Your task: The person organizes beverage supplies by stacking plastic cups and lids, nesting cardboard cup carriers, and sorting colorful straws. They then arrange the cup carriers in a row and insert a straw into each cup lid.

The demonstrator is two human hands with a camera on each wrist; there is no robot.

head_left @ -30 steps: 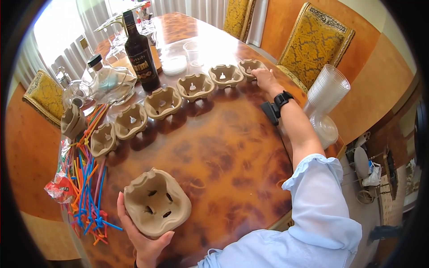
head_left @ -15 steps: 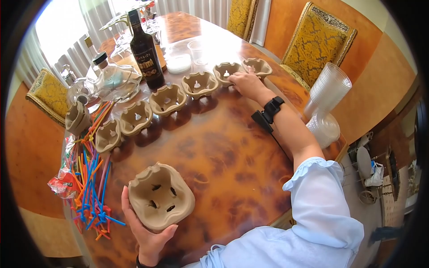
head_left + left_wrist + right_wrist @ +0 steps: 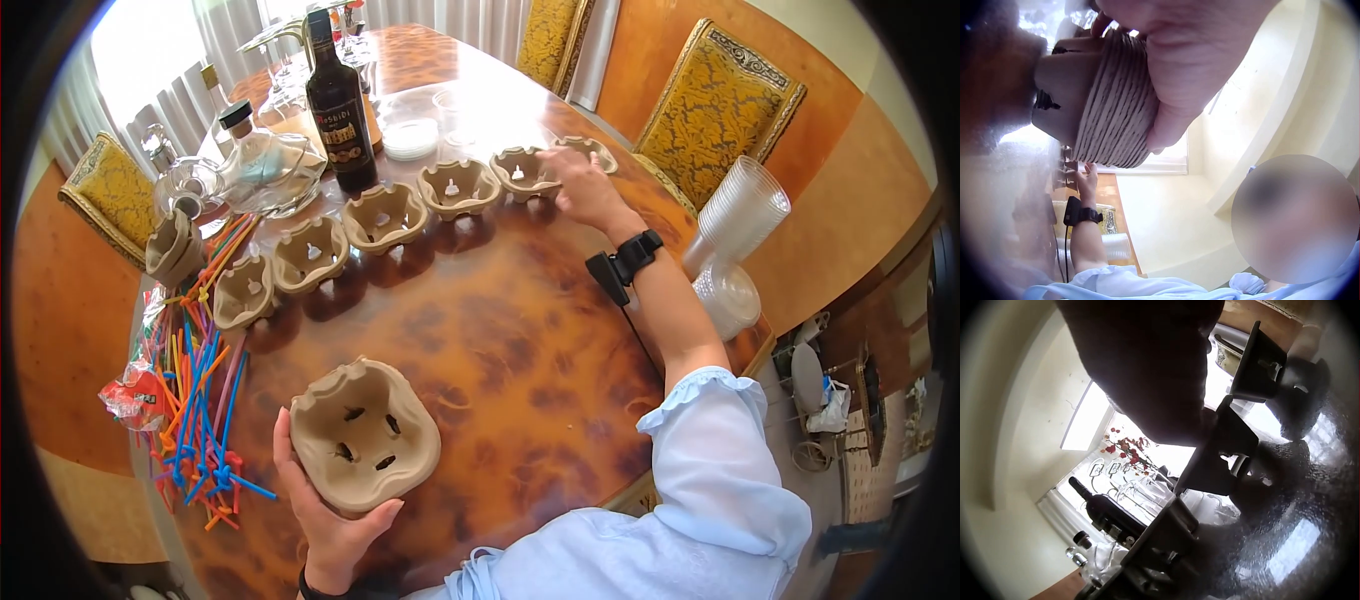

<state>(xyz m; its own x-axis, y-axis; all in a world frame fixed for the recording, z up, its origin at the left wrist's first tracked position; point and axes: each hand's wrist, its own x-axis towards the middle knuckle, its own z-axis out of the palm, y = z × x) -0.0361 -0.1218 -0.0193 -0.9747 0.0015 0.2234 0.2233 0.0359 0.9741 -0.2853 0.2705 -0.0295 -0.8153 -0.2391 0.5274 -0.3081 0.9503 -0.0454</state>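
Head view, lower left of centre: my left fingers (image 3: 286, 455) grip a moulded-pulp cup-carrier stack (image 3: 367, 437), probably light, stiff, crushable, best cupped round its walls; whether my right fingers (image 3: 562, 166) grip, I can't tell.

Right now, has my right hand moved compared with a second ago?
Yes: in the head view, the right hand has shifted left, closer to the dark bottle.
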